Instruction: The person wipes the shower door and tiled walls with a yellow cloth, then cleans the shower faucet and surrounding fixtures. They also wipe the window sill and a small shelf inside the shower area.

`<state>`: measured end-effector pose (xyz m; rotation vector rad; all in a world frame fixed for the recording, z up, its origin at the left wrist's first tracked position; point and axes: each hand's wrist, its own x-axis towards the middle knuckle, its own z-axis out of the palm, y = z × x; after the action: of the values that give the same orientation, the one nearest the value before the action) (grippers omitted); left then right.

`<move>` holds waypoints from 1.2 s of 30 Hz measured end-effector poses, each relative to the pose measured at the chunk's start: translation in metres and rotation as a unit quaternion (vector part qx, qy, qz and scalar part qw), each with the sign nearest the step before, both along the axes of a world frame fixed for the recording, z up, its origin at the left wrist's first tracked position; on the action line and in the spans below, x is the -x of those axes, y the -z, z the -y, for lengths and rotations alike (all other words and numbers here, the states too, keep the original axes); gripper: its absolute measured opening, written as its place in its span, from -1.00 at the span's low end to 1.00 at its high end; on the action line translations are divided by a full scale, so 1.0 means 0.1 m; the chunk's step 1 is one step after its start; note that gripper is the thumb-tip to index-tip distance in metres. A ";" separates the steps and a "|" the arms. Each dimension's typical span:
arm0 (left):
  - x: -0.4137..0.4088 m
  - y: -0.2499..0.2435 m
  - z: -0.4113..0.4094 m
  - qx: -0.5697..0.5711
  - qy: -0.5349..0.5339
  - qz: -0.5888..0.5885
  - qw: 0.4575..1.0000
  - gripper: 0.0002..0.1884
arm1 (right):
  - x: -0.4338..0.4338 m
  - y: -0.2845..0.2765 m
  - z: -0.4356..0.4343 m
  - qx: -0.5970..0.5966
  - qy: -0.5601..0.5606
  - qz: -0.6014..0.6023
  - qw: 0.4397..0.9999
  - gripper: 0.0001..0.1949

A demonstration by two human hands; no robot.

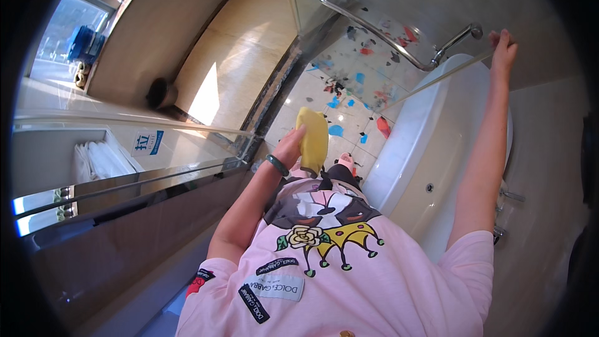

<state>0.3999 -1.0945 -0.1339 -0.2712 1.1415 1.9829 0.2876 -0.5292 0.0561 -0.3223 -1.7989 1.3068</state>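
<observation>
My left hand [288, 147], with a dark green bangle at the wrist, holds a folded yellow cloth [312, 140] in front of my body, above the tiled floor. My right hand [504, 51] reaches far out over the bathtub. Its fingers close on the edge of a clear glass door panel [440, 79]. A bent chrome bar handle [374, 27] is fixed to that glass, left of the hand. Through the panel, part of the floor is visible.
A white bathtub [405, 145] runs along my right, with chrome taps [512, 195]. Red, blue and black scraps [336, 130] lie across the floor tiles. At left are a raised beige ledge [224, 56], a dark pot [161, 93], a glass panel with a sign [148, 143], and white towels [105, 159].
</observation>
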 end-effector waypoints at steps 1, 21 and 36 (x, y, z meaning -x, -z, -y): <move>-0.01 -0.03 -0.04 -0.011 -0.015 0.000 1.000 -0.54 | 0.05 0.01 -0.09 0.005 -0.014 0.001 1.000 -0.65; -0.10 -0.18 -0.77 0.085 -0.174 0.047 0.980 -0.55 | 1.26 0.06 -1.10 0.043 -0.033 0.003 0.999 -0.67; 0.00 0.04 -0.50 0.071 -0.244 0.023 0.967 -0.55 | 1.05 1.02 -0.89 0.036 0.037 0.084 0.995 -0.25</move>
<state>0.4000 -1.0446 -0.1380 -0.7291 1.2773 2.3005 0.1825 -0.4404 -0.0458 -0.5480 -1.8620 1.3277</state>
